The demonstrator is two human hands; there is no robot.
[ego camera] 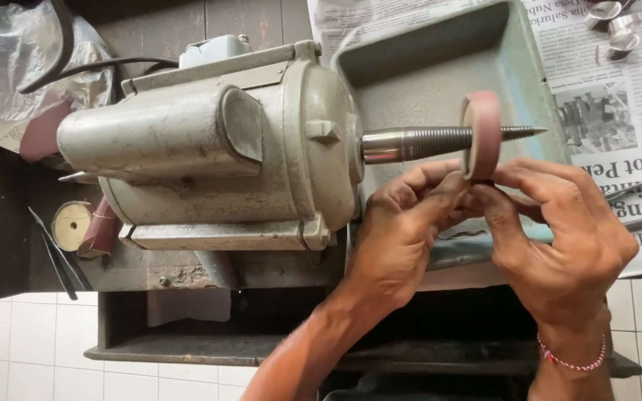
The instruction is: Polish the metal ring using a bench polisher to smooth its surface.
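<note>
A grey polishing motor [209, 148] lies on a dark bench, its tapered threaded spindle [440, 141] pointing right over a green metal tray [425, 52]. A reddish-brown sanding wheel [482, 134] sits on the spindle. My left hand [403, 238] and my right hand [559, 230] meet just below the wheel, fingertips pinched together against its lower edge. Whatever small piece they hold is hidden between the fingers. A red cord bracelet circles my right wrist.
Newspaper [611, 96] covers the bench at right, with small silver rings [614, 30] on it. A crumpled plastic bag [16, 59] and a black cable lie at top left. Another sanding drum [83, 226] rests by the motor's left end. White floor tiles show below.
</note>
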